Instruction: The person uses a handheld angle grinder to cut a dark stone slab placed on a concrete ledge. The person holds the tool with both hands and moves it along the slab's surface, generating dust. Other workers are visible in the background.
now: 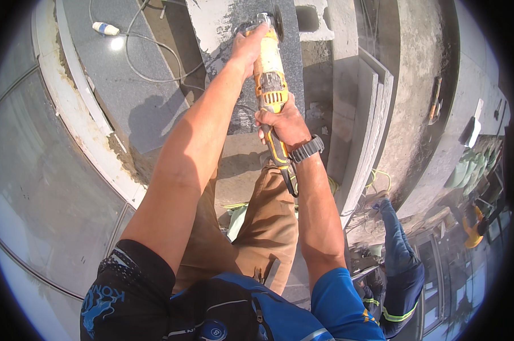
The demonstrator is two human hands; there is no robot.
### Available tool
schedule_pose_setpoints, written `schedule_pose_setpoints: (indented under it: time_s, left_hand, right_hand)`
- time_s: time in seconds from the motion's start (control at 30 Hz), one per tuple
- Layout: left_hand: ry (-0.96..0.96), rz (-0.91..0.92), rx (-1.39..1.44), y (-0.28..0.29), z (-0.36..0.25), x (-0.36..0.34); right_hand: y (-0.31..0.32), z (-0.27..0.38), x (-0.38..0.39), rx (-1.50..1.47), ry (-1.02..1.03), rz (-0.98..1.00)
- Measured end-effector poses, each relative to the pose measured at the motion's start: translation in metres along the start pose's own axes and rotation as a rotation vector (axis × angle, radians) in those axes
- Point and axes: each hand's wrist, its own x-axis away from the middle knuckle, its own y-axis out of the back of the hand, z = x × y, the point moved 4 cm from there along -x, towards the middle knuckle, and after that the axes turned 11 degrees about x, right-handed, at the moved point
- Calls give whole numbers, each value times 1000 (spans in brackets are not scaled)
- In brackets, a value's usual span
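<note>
Both my hands are closed on a yellow and black angle grinder (270, 74), which points away from me. My left hand (249, 48) wraps round its front end, close to the grinder's head. My right hand (285, 122), with a dark watch on its wrist, grips the rear handle. A dark disc (278, 24) sits at the right side of the head, over a grey stone slab (234, 113) smeared with whitish residue. Whether the disc touches the slab or is spinning, I cannot tell. The cord leaves the handle's lower end.
Another grey slab (135, 94) lies to the left, with a cable and a white connector (105, 28) on it. Upright slabs (371, 113) lean at the right. A hammer-like tool (435, 101) lies on the concrete ledge. At lower right stands another person (402, 273) in jeans.
</note>
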Motion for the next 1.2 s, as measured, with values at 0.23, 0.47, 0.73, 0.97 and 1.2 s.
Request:
schedule_pose_setpoints:
  time_s: [0.23, 0.47, 0.73, 0.97, 1.2]
  left_hand:
    - [-30, -6, -36, 2, -9, -16]
    - [-82, -37, -27, 1, -18, -38]
    - [-2, 5, 18, -7, -24, -42]
    - [50, 16, 35, -6, -12, -20]
    - [87, -29, -33, -5, -4, -6]
  right_hand:
    - [0, 5, -16, -13, 27, 40]
    - [-1, 17, -31, -11, 67, 54]
    - [1, 30, -39, 20, 70, 64]
    - [1, 20, -21, 34, 50, 35]
    - [2, 11, -10, 44, 16, 6]
